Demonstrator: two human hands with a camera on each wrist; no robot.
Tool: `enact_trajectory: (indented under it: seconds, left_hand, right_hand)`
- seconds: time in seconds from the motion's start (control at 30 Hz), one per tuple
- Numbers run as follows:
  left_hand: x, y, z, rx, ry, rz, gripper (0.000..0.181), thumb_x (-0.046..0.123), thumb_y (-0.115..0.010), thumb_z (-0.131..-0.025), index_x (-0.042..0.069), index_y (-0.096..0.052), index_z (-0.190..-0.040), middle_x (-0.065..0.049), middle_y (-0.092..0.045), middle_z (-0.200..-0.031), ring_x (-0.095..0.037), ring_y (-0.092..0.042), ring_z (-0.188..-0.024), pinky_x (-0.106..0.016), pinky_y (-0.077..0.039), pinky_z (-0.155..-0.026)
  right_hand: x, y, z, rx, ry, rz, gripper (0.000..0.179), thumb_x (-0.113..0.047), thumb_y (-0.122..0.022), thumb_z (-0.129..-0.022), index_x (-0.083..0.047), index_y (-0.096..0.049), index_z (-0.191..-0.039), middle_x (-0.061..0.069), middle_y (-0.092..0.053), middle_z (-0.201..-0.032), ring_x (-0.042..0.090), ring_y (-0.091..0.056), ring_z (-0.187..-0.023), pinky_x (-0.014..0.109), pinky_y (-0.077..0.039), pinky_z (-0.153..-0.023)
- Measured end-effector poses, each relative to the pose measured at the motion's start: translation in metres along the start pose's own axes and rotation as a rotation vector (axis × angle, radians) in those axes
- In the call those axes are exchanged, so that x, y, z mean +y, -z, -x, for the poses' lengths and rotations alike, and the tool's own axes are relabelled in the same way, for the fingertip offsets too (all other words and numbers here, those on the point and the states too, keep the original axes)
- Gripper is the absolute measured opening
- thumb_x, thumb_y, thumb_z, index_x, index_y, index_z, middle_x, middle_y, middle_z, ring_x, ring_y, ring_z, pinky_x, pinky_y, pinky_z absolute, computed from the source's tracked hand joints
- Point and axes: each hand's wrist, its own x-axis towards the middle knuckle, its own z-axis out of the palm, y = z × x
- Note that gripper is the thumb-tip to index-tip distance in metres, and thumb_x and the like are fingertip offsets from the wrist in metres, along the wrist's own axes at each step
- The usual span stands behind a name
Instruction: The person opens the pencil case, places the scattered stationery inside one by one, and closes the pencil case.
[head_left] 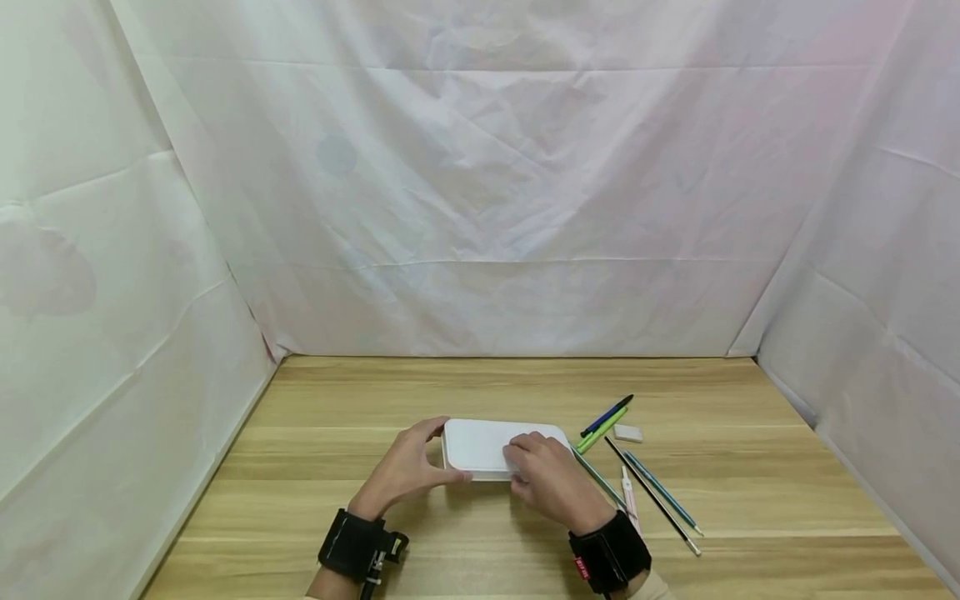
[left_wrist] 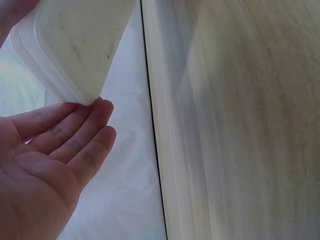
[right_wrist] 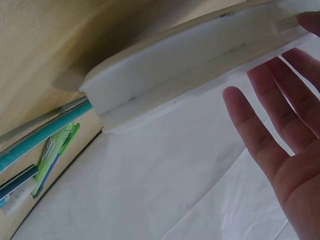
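- One white box [head_left: 480, 446] lies crosswise in my head view, over the wood-grained surface [head_left: 360, 392]; I cannot tell whether its base touches down.
- The left hand [head_left: 411, 462] grips the box's left end, opened only as wide as the box is deep, thumb on the near side and fingers at the far corner.
- The right hand [head_left: 553, 479] holds the box further right, fingers bent over the top, thumb at the near side; one fingertip seems just off it.
- To do this well, I judge, the left grip should brace the end while the right thumb works the near edge (gently, since slick walls may slip).
- I read the box as smooth, hard plastic: long, shallow, round-cornered, ridged along its side, with a few dark scuffs.
- Right of it I see slim, straight things: a green pen [head_left: 602, 430], a blue pen [head_left: 606, 417], a black pencil [head_left: 652, 496] and a teal pencil [head_left: 663, 492], plus a blocky eraser [head_left: 627, 433].
- Behind hangs creased white cloth [head_left: 480, 183].
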Motion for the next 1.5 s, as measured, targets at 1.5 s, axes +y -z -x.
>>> enact_trajectory:
  seconds: [1.5]
  left_hand:
    - [0.0056, 0.0029, -0.0006, 0.088, 0.024, -0.006, 0.088, 0.057, -0.082, -0.072, 0.002, -0.056, -0.137, -0.013, -0.064, -0.129, -0.031, -0.060, -0.118, -0.051, -0.052, -0.099]
  right_hand:
    - [-0.0033, -0.0029, 0.0002, 0.138, 0.084, 0.140, 0.031, -0.009, -0.076, -0.075, -0.009, -0.069, -0.105, 0.004, -0.072, -0.105, 0.019, -0.069, -0.093, 0.033, -0.060, -0.076]
